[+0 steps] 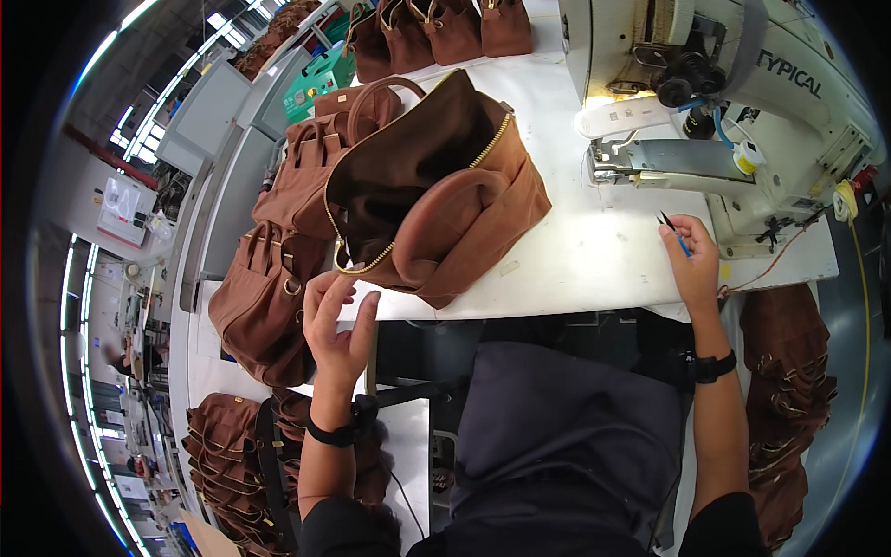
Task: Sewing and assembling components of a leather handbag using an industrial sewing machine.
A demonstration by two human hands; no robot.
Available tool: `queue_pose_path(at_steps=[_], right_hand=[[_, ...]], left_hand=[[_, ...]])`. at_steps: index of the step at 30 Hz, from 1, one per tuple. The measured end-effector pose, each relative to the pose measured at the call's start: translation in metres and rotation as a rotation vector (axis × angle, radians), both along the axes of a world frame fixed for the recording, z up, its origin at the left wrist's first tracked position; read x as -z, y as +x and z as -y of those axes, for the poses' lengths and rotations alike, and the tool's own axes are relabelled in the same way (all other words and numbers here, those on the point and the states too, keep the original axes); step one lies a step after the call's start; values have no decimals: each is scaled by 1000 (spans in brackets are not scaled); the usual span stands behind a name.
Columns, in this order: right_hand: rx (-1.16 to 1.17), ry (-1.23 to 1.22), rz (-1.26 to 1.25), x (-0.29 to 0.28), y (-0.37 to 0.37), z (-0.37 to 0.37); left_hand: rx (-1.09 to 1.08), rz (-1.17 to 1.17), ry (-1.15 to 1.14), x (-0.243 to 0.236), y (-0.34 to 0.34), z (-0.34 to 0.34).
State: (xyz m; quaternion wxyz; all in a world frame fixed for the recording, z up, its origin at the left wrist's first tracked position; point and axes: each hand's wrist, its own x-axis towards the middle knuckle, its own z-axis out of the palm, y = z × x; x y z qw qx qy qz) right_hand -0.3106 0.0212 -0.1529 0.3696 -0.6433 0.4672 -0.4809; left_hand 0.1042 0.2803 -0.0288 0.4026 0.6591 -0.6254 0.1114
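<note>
A brown handbag (pixel 520 200) lies tilted on the white sewing table, its mouth unzipped and its dark lining showing. One rolled handle (pixel 450 218) arches over its near side. A gold zipper (pixel 487 144) runs along the edge of the mouth. Just below the zipper's near end is my left hand (pixel 336 325), palm up with thumb and fingers apart; whether a fingertip touches the bag I cannot tell. Over the table's right part, my right hand (pixel 694 260) is closed around small blue-handled thread snips (pixel 676 235), their dark pointed tips facing up and left.
An industrial sewing machine (pixel 640 162) with a projecting arm stands at the right. More brown bags (pixel 269 306) crowd the left side, with others (pixel 506 28) at the back. Stacked brown pieces (pixel 223 446) lie lower left, and others (pixel 784 343) hang at the right. A green box (pixel 316 84) sits behind.
</note>
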Motion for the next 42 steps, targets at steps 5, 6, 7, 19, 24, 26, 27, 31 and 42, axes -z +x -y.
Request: queue_pose_path(at_steps=[5,6,7,19,24,26,27,31,42], right_hand=[[1,13,7,4,-1,2],[-3,12,8,5,-1,2],[-4,10,8,5,-2,2],[-20,7,12,3,-1,1],[-2,1,3,6,-2,3],[-9,23,12,8,-3,4],[-6,15,1,9,-3,4],[-11,2,-11,11,-5,6],[-21,3,16,13,-6,7]], left_hand=[[-2,46,-33,-6,-6,-2],[6,41,-44,-7,-7,-1],[36,24,-55,-8,-7,0],[252,45,-85,-30,-5,32],[141,46,-80,-38,-8,30],[125,248,-89,-43,-3,27],[141,269,-62,-46,-2,24],[125,314,-63,-47,2,15],[127,318,-103,-47,-4,14]])
